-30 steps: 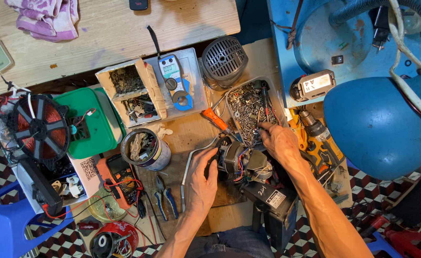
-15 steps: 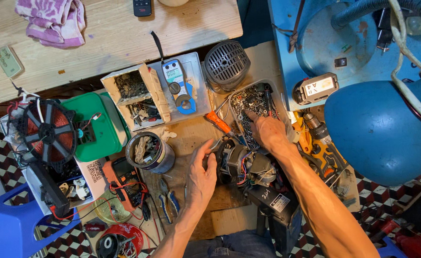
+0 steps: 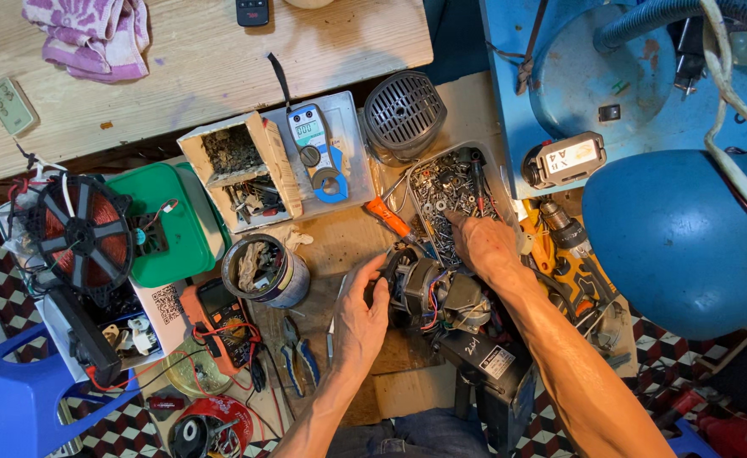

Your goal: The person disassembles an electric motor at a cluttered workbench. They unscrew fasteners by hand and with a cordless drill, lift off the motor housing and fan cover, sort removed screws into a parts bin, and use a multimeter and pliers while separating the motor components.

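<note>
An electric motor (image 3: 428,293) with wires lies on the wooden board in front of me. My left hand (image 3: 360,314) grips its left end, fingers curled round the housing. My right hand (image 3: 484,246) reaches past the motor into a clear plastic tray of screws and small metal parts (image 3: 441,191), its fingertips down among the pieces; whether it holds one is hidden. An orange-handled screwdriver (image 3: 390,220) lies just left of that tray. A black box (image 3: 492,369) sits below the motor.
A grey fan grille (image 3: 405,114), a blue clamp meter (image 3: 318,153), a wooden parts box (image 3: 237,174), a green case (image 3: 174,225), a round tin (image 3: 265,270), pliers (image 3: 297,360), an orange multimeter (image 3: 221,318), a copper coil (image 3: 85,233), a yellow drill (image 3: 564,254) and a blue dome (image 3: 687,237) crowd the bench.
My right hand has moved up off the motor into the screw tray. My left hand has closed in on the motor's left end. The camera has shifted slightly.
</note>
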The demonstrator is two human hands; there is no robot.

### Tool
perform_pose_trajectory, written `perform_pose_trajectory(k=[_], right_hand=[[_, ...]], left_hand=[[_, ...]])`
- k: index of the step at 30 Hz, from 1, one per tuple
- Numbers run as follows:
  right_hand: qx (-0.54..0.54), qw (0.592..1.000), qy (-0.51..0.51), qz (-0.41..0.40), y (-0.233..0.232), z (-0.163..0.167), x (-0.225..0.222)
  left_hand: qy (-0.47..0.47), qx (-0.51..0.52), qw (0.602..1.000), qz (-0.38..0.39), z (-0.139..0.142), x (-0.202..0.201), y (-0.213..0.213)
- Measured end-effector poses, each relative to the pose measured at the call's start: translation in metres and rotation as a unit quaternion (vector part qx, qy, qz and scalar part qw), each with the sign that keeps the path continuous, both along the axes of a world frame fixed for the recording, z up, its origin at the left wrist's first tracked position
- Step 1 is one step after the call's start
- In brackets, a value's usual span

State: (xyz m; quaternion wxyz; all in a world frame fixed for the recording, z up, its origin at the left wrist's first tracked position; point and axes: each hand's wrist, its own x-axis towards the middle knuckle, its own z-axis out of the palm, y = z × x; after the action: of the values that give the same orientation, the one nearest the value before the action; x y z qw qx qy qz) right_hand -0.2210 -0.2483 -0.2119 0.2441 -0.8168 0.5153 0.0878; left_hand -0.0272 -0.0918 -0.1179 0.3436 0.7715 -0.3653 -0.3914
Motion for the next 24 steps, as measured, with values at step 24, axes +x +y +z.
perform_pose_trajectory(k=[24], right_hand=[[0.139, 0.961, -0.078, -0.224, -0.019, 0.017, 0.028]], left_hand=[[0.028, 0.015, 0.999, 0.029, -0.013, 0.007, 0.005]])
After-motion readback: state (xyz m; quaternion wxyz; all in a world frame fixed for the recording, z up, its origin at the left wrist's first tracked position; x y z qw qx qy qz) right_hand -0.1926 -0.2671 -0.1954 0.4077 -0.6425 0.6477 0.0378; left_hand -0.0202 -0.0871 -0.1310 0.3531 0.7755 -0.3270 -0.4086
